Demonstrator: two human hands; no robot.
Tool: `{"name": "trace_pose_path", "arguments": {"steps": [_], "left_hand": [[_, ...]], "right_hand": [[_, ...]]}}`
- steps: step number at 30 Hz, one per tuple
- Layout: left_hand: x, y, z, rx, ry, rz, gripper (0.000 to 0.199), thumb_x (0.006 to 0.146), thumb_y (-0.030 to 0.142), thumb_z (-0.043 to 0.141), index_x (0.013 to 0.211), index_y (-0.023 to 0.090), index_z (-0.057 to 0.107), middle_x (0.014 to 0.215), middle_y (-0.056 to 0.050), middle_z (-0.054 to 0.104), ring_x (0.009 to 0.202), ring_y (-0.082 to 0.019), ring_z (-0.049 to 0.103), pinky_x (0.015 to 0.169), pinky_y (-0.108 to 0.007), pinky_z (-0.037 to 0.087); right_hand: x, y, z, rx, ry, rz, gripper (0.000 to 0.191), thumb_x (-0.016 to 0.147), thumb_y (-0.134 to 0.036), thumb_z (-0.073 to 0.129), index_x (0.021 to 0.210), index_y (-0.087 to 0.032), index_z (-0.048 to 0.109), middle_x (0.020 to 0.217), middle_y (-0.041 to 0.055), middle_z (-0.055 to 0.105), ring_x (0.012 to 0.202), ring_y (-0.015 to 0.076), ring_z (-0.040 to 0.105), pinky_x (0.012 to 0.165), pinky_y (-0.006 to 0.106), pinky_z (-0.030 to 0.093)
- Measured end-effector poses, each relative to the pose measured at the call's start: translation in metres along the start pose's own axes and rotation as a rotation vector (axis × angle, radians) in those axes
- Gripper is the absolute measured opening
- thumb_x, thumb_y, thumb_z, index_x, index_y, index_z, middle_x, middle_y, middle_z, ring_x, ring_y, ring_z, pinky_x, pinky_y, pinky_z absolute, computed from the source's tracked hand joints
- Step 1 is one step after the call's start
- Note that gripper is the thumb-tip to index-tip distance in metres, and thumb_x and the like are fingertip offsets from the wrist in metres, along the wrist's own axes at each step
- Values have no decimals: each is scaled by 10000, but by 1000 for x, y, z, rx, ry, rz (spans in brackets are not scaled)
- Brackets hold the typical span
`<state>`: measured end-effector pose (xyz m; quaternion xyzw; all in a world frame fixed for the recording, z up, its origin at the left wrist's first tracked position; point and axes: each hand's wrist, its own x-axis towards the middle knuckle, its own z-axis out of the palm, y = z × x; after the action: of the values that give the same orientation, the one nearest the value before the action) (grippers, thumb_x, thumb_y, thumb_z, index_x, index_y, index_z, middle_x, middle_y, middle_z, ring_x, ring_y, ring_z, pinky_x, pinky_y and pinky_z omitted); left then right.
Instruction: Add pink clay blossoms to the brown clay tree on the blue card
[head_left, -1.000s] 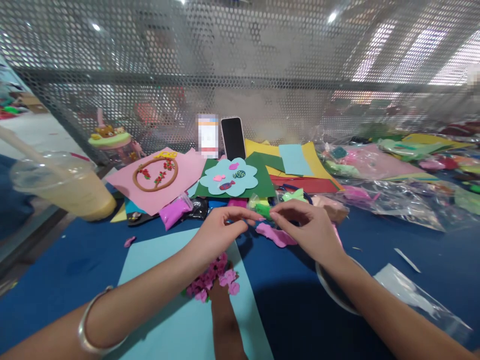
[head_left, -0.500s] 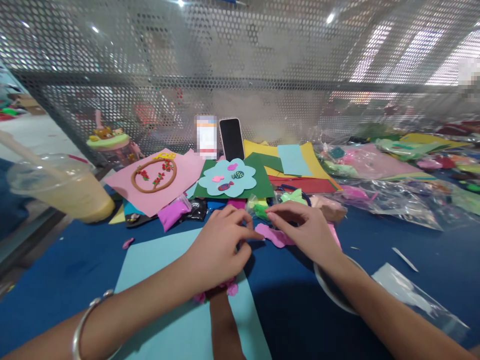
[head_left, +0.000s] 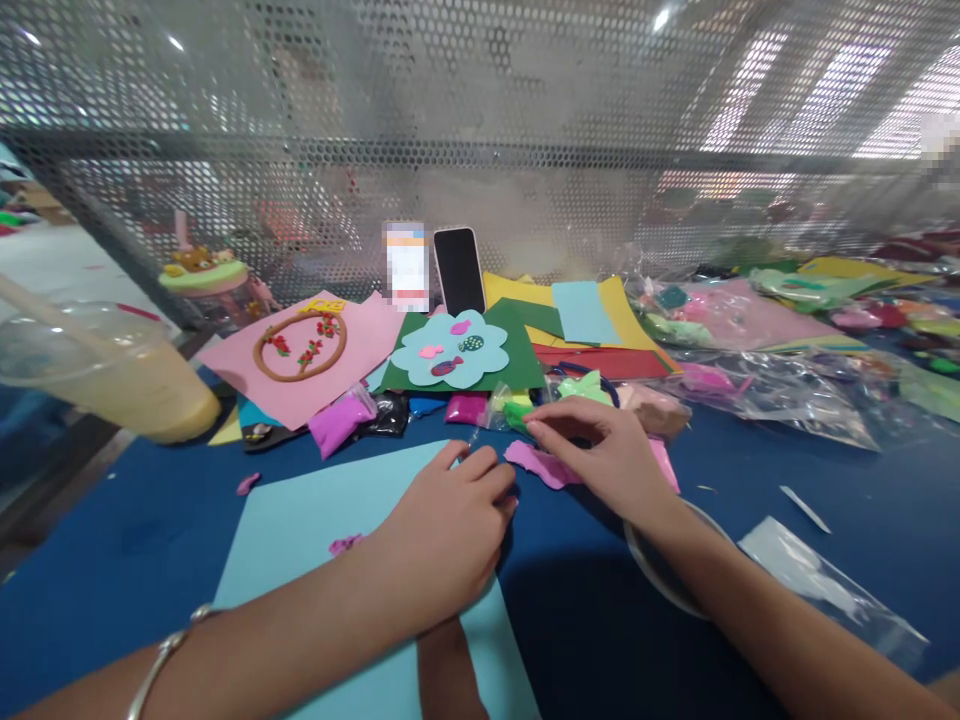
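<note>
Left grip (head_left: pixel 457 525) and wrist conceal most of the pink flowers (head_left: pixel 345 544). Brown trunk (head_left: pixel 448 670) is cut off by the lower edge. Any item at the right grip (head_left: pixel 604 455) fingertips is indiscernible. Right forearm (head_left: pixel 739 580) partly covers a white-rimmed bowl (head_left: pixel 649 576).

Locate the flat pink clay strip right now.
The flat pink clay strip lies just right of centre in the head view, on the blue table, partly hidden by the right hand and just below the bright green clay.
</note>
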<state>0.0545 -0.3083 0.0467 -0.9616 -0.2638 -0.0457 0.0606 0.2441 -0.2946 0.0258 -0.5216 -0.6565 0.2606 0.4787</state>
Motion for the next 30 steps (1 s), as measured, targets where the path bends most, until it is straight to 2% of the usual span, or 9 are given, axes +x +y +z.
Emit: {"name": "trace_pose_path", "arguments": {"steps": [5, 9, 12, 16, 22, 26, 30], "left_hand": [[1, 3, 6, 66, 48, 27, 108, 810, 242, 612, 740, 179, 664, 805, -12, 607, 821, -182, 475, 755, -366, 293], [2, 3, 8, 75, 83, 46, 108, 798, 237, 629, 704, 193, 658, 800, -7, 608, 828, -180, 486, 788, -364, 310], [2, 2, 0, 33, 63, 50, 82, 766, 215, 633, 693, 189, 659, 822, -16, 620, 829, -189, 510, 805, -374, 331], [3, -8, -14, -125, 68, -46, 108, 775, 197, 568, 763, 199, 675, 887, -28, 628, 870, -203, 539, 772, -375, 370], [7, -22, -10, -266, 284, -193, 186, 831, 141, 483, 913, 198, 640, 966, -31, 630, 896, -195, 554, 750, -352, 414], [9, -22, -5, -341, 454, -194, 177, 860, 195, 530, 1013, 197, 618, 966, -24, 637, 908, -157, 574, 789, -306, 447], [10, -23, -2, -326, 537, -166, 149, 841, 218, 583, 977, 204, 643, 934, -21, 664, 859, -153, 593, 759, -298, 466]], "right_hand": [[1, -2, 0, -2, -1, -2, 135, 771, -300, 663, 831, -194, 720, 853, 52, 731, 785, 190, 672, 685, 289, 548], [1, -2, 0, -19, -16, -22, 127, 779, -287, 656, 838, -194, 721, 856, 50, 732, 786, 189, 671, 688, 289, 542], [1, -1, -1, -23, -29, -20, 142, 784, -297, 652, 853, -197, 724, 869, 52, 734, 794, 196, 673, 703, 304, 543], [1, 0, -1, -22, -54, -3, 154, 787, -299, 646, 876, -209, 733, 902, 52, 737, 820, 208, 678, 728, 324, 549], [1, -3, -1, 60, -98, 105, 168, 738, -337, 688, 826, -203, 737, 877, 56, 744, 804, 224, 691, 729, 337, 565], [0, -5, 1, 116, -130, 170, 197, 701, -366, 716, 795, -194, 737, 832, 56, 746, 738, 216, 696, 684, 329, 575], [-2, -8, 4, 222, -182, 230, 195, 690, -338, 725, 809, -184, 741, 784, 41, 749, 709, 196, 699, 646, 289, 575]]}}
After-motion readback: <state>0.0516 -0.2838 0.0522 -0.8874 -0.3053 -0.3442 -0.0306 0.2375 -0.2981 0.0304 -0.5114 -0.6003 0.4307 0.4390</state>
